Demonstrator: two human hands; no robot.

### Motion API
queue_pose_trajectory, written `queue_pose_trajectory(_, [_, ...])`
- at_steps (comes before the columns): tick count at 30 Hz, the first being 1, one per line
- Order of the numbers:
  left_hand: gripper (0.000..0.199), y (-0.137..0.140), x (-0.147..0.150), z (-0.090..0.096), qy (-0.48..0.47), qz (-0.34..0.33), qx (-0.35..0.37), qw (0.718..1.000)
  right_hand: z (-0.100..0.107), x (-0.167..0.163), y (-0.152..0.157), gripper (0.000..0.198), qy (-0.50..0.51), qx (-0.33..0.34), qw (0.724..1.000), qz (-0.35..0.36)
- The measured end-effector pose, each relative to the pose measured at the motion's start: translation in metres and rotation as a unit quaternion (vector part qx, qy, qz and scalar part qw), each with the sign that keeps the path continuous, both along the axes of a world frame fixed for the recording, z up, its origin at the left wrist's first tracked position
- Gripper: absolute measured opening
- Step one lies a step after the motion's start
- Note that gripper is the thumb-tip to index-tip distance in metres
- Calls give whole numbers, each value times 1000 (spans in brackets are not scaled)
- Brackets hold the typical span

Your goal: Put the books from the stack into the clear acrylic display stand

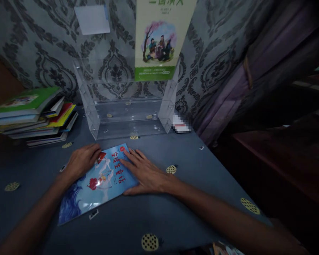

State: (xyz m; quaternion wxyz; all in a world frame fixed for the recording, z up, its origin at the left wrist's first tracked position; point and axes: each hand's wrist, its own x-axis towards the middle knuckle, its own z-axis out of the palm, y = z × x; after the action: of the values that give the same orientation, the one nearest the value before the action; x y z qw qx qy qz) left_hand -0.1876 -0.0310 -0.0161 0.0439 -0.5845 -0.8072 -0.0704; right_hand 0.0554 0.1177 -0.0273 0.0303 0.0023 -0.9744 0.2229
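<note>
A blue picture book [103,182] with red Chinese characters, white birds and a red-haired figure on its glossy cover lies tilted on the table. Along its far left edge, my left hand [82,161] has its fingers together and bent over the border of the book. My right hand [145,171] rests at the opposite end, its fingers spread over the cover and the thumb by the near corner. Just beyond the book stands a clear acrylic rack [129,125] with stepped tiers. A pale green book [156,42] is upright in its top tier, at the right.
Stacked books [29,113] with uneven edges stand at the left. A dark blue tablecloth [191,216] with pineapple prints covers the table. Beside the rack is a small blurred white item [181,124]. A purple curtain [228,88] hangs at the right; a white card [93,20] is on the patterned wall.
</note>
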Motion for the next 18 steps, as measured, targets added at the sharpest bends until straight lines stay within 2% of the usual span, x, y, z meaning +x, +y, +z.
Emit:
queue_pose_trajectory(7, [34,0,-1,4,-23,9,-27,999,-7,-2,3,106,6,-7,1000,12])
queue_pose_trajectory(15, [33,-6,-7,-6,-36,2,9,999,-9,-3,3,110,0,3,1000,14])
queue_pose_trajectory(18, [34,-8,-7,-4,-31,1,8,999,-15,-5,7,105,22,3,1000,12])
